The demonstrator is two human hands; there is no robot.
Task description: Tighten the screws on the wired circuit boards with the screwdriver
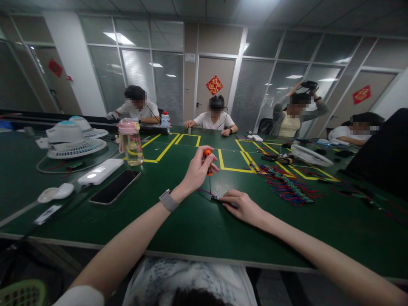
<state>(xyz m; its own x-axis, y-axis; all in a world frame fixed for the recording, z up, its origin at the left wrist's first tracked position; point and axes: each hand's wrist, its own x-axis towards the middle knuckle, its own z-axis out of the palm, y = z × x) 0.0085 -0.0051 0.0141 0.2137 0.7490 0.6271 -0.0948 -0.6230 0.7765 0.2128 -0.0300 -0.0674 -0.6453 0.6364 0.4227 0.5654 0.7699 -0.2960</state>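
Observation:
My left hand (198,169) is wrapped round the orange and black handle of a screwdriver (208,154). Its thin shaft points straight down, and its tip meets a small dark part (215,198) on the green table. Fingertips of my right hand (244,207) press on that small part and keep it against the tabletop. A thin reddish-blue wire runs off it to the left. The part's exact kind is too small to make out, and some of it is under my right fingers.
Green boards with red and blue wires (291,187) lie to the right. On the left are a phone (115,187), a white device (100,171), a bottle (130,144) and white fans (76,144). Several people sit across the table (178,229), which has yellow tape outlines (236,169).

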